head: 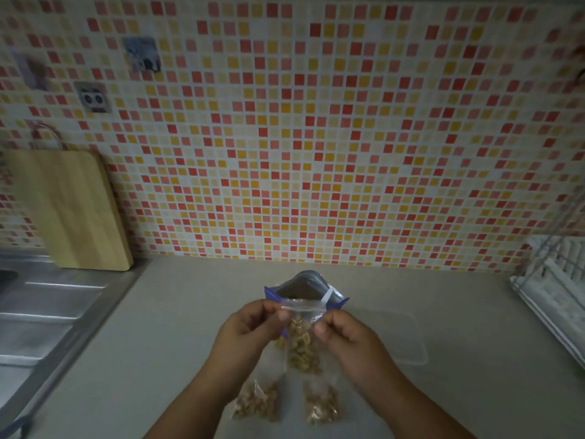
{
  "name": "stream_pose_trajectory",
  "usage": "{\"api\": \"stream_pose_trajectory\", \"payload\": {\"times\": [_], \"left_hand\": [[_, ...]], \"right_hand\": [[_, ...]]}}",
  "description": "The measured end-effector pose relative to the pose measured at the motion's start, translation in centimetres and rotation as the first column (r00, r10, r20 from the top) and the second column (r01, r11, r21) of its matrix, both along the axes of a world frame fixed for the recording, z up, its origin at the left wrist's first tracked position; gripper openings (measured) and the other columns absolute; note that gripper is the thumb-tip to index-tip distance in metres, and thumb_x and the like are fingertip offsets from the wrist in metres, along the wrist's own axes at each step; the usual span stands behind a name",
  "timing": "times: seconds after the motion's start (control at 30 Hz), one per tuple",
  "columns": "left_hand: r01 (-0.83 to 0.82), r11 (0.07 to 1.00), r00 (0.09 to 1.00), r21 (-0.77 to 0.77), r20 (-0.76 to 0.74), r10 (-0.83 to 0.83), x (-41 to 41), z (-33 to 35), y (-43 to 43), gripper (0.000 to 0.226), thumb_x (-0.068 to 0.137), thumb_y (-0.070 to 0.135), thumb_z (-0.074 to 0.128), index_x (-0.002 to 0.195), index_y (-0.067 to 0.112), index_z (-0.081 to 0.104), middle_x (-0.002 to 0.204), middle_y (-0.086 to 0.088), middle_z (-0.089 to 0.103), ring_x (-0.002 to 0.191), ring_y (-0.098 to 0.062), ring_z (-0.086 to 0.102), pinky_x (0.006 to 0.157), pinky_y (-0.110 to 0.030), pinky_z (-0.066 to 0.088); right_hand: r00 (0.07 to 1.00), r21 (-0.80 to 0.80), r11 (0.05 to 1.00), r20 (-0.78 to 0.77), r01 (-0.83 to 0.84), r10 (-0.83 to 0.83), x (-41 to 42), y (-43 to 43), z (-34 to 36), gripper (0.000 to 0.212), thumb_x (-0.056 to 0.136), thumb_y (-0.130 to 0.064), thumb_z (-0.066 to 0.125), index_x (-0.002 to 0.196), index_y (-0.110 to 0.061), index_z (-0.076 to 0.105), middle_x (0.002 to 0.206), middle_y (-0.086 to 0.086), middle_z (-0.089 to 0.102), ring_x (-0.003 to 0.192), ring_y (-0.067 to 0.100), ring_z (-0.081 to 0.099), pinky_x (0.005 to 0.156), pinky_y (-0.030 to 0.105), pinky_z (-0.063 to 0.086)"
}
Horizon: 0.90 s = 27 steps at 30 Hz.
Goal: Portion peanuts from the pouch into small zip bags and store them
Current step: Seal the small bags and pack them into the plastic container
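Over grey countertop (177, 312), my left hand (250, 327) and right hand (345, 335) pinch the zip bag (302, 340) seal, running crosswise between my fingertips.

Lower centre of frame: small zip bag (302, 340) of peanuts, pinched between left hand (250, 327) and right hand (345, 337), in front of open pouch (304, 288). Below, two filled bags (256, 403) (321, 403) side by side on counter (190, 312). Far left, sink (41, 312); behind it, cutting board (72, 210) against wall.
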<state>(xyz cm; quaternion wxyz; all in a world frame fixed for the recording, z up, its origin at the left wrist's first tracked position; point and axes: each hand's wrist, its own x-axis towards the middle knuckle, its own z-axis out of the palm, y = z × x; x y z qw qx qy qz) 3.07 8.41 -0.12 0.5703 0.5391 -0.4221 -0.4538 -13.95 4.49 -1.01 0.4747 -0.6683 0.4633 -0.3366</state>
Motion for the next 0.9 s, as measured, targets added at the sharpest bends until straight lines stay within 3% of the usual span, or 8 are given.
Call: {"api": "stream_pose_trajectory", "payload": {"times": [0.13, 0.2, 0.27, 0.4, 0.47, 0.53, 0.73, 0.9], "left_hand": [[-0.035, 0.984, 0.999, -0.173, 0.032, 0.041, -1.1, 5.1, 0.5, 0.01, 0.077, 0.014, 0.065, 0.071, 0.007, 0.07, 0.063, -0.004, 0.066, 0.061, -0.013, 0.058, 0.06, -0.021, 0.051], [-0.025, 0.966, 0.996, -0.259, 0.073, 0.046, -1.5, 6.9, 0.9, 0.009, 0.076, 0.013, 0.066, 0.07, 0.006, 0.069, 0.062, -0.005, 0.064, 0.059, -0.012, 0.057, 0.058, -0.02, 0.05], [-0.005, 0.942, 0.987, -0.336, 0.148, 0.058, -2.0, 8.6, 1.3, 0.008, 0.078, 0.006, 0.066, 0.071, 0.006, 0.07, 0.061, -0.005, 0.065, 0.058, -0.011, 0.058, 0.056, -0.018, 0.049], [0.043, 0.902, 0.937, -0.429, 0.332, 0.113, -2.8, 10.5, 1.5, 0.009, 0.078, 0.011, 0.072, 0.071, 0.016, 0.074, 0.066, -0.001, 0.071, 0.06, -0.009, 0.065, 0.056, -0.016, 0.05], [0.057, 0.895, 0.909, -0.443, 0.394, 0.137, -3.1, 10.9, 1.6, 0.005, 0.075, 0.023, 0.07, 0.072, 0.021, 0.074, 0.069, 0.001, 0.072, 0.064, -0.011, 0.066, 0.059, -0.017, 0.05], [0.041, 0.886, 0.899, -0.462, 0.404, 0.169, -3.3, 11.2, 1.7, 0.008, 0.072, 0.031, 0.068, 0.074, 0.025, 0.073, 0.07, 0.004, 0.071, 0.067, -0.011, 0.066, 0.061, -0.019, 0.051], [0.041, 0.851, 0.881, -0.523, 0.421, 0.216, -3.6, 11.4, 2.3, 0.02, 0.073, 0.042, 0.06, 0.076, 0.026, 0.072, 0.074, 0.005, 0.071, 0.073, -0.013, 0.065, 0.064, -0.023, 0.052], [0.051, 0.825, 0.856, -0.563, 0.45, 0.254, -3.8, 11.2, 2.4, 0.017, 0.076, 0.039, 0.059, 0.076, 0.027, 0.071, 0.074, 0.01, 0.07, 0.075, -0.012, 0.064, 0.065, -0.015, 0.048]], "right_hand": [[0.983, -0.04, 0.998, 0.173, -0.051, 0.057, -0.6, 1.2, 4.5, 0.028, 0.092, -0.018, 0.058, 0.065, -0.025, 0.061, 0.064, -0.012, 0.061, 0.065, 0.0, 0.052, 0.067, 0.015, 0.042], [0.969, -0.072, 0.995, 0.235, -0.064, 0.079, -0.9, 1.7, 6.2, 0.009, 0.085, -0.029, 0.062, 0.076, -0.027, 0.065, 0.075, -0.007, 0.067, 0.073, 0.006, 0.058, 0.073, 0.021, 0.047], [0.969, -0.15, 0.988, 0.241, -0.023, 0.059, -1.3, 1.8, 7.6, 0.02, 0.072, -0.038, 0.065, 0.092, -0.035, 0.064, 0.093, -0.009, 0.07, 0.081, 0.006, 0.06, 0.076, 0.02, 0.051], [0.997, -0.439, 0.897, 0.081, 0.044, -0.009, -2.0, 1.9, 10.9, 0.023, 0.066, -0.051, 0.061, 0.089, -0.055, 0.06, 0.101, -0.029, 0.062, 0.087, 0.0, 0.053, 0.076, 0.007, 0.041], [0.999, -0.54, 0.841, 0.0, 0.041, -0.049, -2.0, 2.0, 12.0, 0.006, 0.073, -0.046, 0.061, 0.078, -0.05, 0.062, 0.095, -0.028, 0.062, 0.09, 0.0, 0.052, 0.075, 0.004, 0.037], [0.993, -0.619, 0.785, -0.084, 0.015, -0.086, -2.2, 2.1, 12.4, 0.011, 0.081, -0.038, 0.062, 0.072, -0.045, 0.059, 0.088, -0.023, 0.062, 0.092, -0.003, 0.049, 0.075, 0.002, 0.033], [0.961, -0.763, 0.643, -0.219, -0.063, -0.166, -2.1, 2.4, 12.8, 0.025, 0.085, -0.043, 0.043, 0.084, -0.028, 0.062, 0.075, -0.026, 0.051, 0.087, -0.003, 0.04, 0.081, 0.003, 0.03], [0.961, -0.743, 0.664, -0.237, -0.083, -0.145, -1.9, 2.9, 13.0, 0.021, 0.088, -0.041, 0.041, 0.084, -0.029, 0.057, 0.076, -0.03, 0.045, 0.095, -0.003, 0.039, 0.08, 0.004, 0.03]]}}
